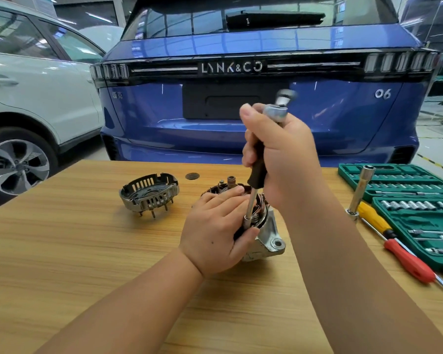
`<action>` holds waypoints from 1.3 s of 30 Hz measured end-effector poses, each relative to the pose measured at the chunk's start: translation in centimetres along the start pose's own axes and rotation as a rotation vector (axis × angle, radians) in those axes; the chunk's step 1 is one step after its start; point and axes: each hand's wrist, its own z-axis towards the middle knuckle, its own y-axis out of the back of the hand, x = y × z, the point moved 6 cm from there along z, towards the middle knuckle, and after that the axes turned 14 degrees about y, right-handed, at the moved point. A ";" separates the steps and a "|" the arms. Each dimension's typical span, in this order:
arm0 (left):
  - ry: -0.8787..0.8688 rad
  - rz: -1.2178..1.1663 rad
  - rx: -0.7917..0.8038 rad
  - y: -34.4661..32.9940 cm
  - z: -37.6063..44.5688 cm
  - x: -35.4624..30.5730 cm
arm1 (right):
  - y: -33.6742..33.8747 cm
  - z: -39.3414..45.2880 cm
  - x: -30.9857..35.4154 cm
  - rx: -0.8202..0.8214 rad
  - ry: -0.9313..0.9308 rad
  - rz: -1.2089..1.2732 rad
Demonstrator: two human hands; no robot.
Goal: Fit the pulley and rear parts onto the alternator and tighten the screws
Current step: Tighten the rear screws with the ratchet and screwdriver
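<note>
Both hands are busy: my left hand (216, 227) grips the alternator (265, 237) at the table's (87, 251) middle, my right hand (279, 152) clenches the nut driver (255, 190) on a rim screw, which I judge needs tightening before the rear cover (149, 194), left, goes on.
</note>
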 end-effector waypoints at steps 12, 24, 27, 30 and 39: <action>-0.010 -0.015 0.008 -0.1 0.1 0.0 | -2.8 -1.0 0.7 0.343 0.094 0.305; 0.015 0.011 0.015 0.1 0.0 -0.1 | -1.3 -0.4 0.1 0.127 -0.067 0.139; 0.020 0.004 0.041 0.0 0.1 0.0 | -2.1 -0.7 0.5 0.214 0.081 0.193; 0.026 0.016 0.051 0.1 0.1 -0.1 | -2.4 -0.6 0.9 0.249 0.194 0.133; 0.030 0.020 0.026 0.3 0.0 -0.3 | -2.0 -0.5 0.3 0.217 -0.031 0.349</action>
